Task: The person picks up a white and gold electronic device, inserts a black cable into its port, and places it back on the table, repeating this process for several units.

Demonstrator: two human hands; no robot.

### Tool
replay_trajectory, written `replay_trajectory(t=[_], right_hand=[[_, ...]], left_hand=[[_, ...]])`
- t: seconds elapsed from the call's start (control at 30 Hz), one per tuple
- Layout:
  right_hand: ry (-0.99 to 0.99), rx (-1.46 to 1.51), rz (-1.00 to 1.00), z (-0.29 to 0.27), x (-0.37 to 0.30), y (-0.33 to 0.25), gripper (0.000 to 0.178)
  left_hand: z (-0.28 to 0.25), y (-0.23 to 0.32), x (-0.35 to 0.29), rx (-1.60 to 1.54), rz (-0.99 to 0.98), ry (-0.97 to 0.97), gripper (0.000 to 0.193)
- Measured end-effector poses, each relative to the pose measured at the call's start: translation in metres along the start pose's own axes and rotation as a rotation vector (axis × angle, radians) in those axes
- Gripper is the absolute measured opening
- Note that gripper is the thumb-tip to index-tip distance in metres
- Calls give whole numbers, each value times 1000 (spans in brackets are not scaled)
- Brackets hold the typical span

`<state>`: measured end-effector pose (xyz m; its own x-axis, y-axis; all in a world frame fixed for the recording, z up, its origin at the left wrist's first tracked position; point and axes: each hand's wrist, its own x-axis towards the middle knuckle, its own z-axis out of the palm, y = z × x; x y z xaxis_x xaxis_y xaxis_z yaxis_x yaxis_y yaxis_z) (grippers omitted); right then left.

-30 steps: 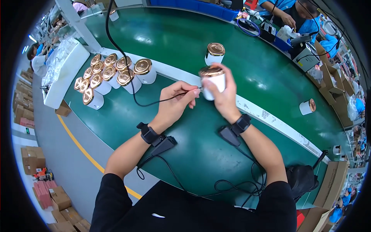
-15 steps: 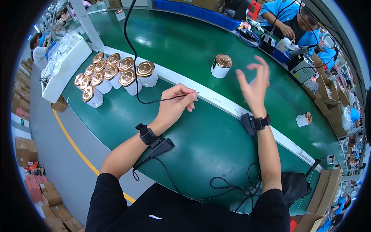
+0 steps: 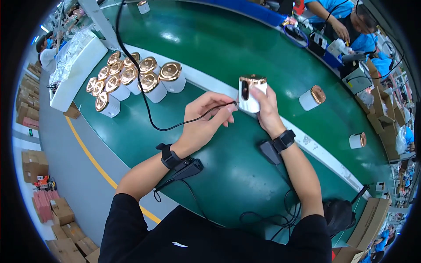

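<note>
My right hand (image 3: 265,110) grips a white cylindrical device with a rose-gold top (image 3: 250,93), held up above the green table (image 3: 245,175). A dark oval window on its side faces me. My left hand (image 3: 205,121) pinches the plug end of a black cable (image 3: 144,94) right beside the device's lower left side. The cable loops back and rises toward the top of the view. Both wrists wear black bands with wired boxes.
Several white devices with rose-gold tops (image 3: 131,79) stand grouped at the left. Two more devices (image 3: 312,97) (image 3: 358,140) lie on the conveyor to the right. A white tray (image 3: 74,70) sits far left. A person in blue (image 3: 346,26) works across the table. Cardboard boxes (image 3: 35,164) line the floor.
My right hand, empty and raised half a second ago, now holds a white device again. My left hand has kept the cable plug and brought it up to the device's side.
</note>
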<state>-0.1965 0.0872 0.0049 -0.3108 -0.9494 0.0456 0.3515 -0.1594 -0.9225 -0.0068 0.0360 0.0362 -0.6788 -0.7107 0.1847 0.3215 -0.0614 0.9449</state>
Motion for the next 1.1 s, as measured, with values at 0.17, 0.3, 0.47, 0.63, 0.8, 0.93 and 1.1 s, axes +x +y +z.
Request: replay_trajectory(t=[0.17,0.3,0.47,0.63,0.8,0.93,1.1], right_hand=[[-15,9,-16,4,2,-3,40],[-17,-93,-86,1,0,6,42],[-21,-230,-177,7,-7,5,47],[-38,-218,-174,10,-7,0,50],[-44,-297,-188,15,-5,-3,51],[-60,-319,-183,14,-7,1,52],[-57,-284,-194,13,-8,5,49]], left_hand=[[0,0,4,104,45,-7,16],[0,-4,8,108,29,-5,15],[-3,-10,7,114,-7,-4,13],[-3,-13,4,131,-61,8,12],[-4,-12,8,176,-73,6,11],[-5,-17,11,132,-41,13,12],[-7,-21,9,106,-20,-26,12]])
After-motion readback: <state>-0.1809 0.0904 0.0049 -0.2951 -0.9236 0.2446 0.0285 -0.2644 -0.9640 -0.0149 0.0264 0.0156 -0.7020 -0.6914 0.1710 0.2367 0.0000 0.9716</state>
